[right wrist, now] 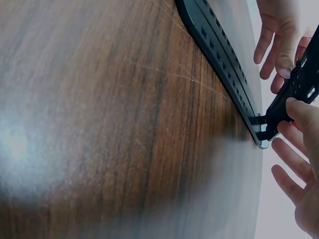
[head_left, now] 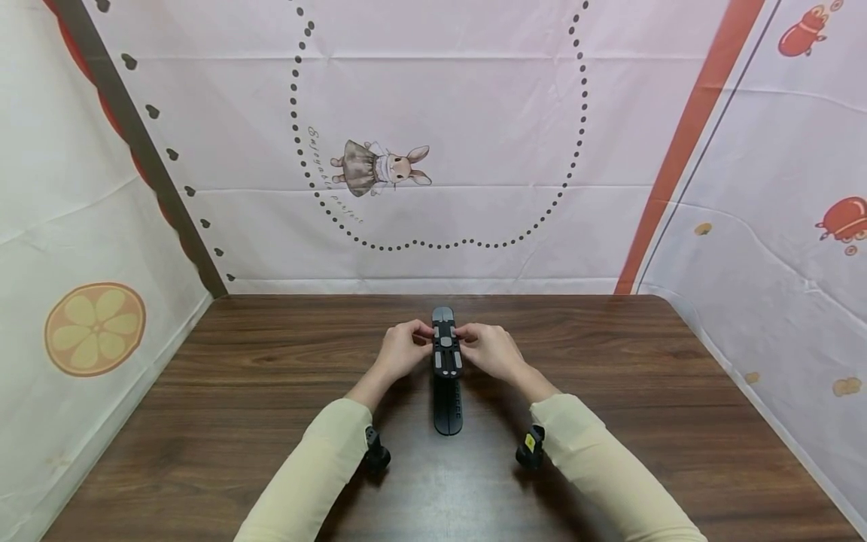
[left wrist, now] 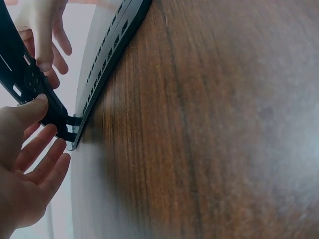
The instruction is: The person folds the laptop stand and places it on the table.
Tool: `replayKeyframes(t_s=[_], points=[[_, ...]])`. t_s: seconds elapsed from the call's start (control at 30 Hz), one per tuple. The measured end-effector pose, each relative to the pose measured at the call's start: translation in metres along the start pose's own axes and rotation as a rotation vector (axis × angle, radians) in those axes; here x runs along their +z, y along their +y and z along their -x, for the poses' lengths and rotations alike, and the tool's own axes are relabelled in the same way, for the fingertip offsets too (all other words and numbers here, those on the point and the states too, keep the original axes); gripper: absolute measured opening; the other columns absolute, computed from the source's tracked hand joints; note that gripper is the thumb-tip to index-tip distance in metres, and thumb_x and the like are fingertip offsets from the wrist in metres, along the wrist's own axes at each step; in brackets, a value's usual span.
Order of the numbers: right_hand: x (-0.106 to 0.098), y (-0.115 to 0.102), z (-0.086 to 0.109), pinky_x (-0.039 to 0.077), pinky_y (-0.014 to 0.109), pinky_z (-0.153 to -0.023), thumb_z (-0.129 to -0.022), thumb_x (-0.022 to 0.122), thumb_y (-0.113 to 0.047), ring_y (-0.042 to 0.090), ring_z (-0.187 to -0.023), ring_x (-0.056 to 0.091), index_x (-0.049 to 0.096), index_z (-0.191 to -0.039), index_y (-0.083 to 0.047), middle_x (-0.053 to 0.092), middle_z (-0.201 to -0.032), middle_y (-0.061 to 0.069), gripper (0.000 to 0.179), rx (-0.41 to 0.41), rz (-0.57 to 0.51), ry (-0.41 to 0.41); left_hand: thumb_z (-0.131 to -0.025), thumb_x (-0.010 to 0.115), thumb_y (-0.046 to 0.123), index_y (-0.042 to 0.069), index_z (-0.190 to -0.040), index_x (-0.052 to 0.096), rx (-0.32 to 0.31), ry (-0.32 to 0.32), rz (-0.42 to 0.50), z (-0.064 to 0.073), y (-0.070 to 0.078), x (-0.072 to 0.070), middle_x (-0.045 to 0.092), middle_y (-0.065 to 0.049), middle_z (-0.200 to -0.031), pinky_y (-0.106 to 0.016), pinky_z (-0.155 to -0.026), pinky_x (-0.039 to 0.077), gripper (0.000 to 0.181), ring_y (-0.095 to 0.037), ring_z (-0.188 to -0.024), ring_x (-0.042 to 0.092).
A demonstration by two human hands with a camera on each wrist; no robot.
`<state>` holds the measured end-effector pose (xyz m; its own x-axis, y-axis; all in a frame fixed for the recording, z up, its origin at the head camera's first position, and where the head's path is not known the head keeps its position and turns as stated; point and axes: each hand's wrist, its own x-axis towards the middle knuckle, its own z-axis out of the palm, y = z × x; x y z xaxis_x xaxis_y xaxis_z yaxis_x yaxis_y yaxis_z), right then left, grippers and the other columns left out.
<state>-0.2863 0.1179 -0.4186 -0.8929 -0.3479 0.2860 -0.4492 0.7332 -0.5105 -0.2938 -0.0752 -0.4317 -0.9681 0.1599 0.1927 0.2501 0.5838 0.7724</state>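
Note:
A black folding stand [head_left: 446, 360] with grey pads stands lengthwise in the middle of the table. Its long slotted base [left wrist: 112, 50] lies on the tabletop, and its upper plate [right wrist: 299, 82] tilts up from the hinge at the far end. My left hand [head_left: 403, 348] pinches the left edge of that plate, thumb on the near face and the other fingers spread. On the opposite edge, my right hand [head_left: 492, 351] pinches the plate the same way. Fingertips behind the plate are partly hidden in the wrist views.
A dark wood-grain table [head_left: 271, 361] spreads around the stand. White printed cloth [head_left: 474, 150] hangs behind it and along both sides. A small black wrist camera [head_left: 376, 454] sits by the left sleeve, and another camera [head_left: 530, 450] by the right.

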Motion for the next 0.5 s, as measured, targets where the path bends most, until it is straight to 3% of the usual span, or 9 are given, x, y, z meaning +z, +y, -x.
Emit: replayKeyframes(t_s=[0.5], points=[[0.0003,0.0065,0.0041,0.052,0.033,-0.077,-0.083,0.069,-0.021,0.014,-0.092,0.065,0.067,-0.106,-0.014,0.069,-0.104,0.001,0.025,-0.096,0.064,-0.036,-0.078,0.073,0.013,0.014,-0.093,0.068,0.001,-0.026,-0.074,0.0021,-0.0008,0.0015,0.069,-0.001,-0.1,-0.034,-0.078,0.051,0.016,-0.017,-0.088,0.065]])
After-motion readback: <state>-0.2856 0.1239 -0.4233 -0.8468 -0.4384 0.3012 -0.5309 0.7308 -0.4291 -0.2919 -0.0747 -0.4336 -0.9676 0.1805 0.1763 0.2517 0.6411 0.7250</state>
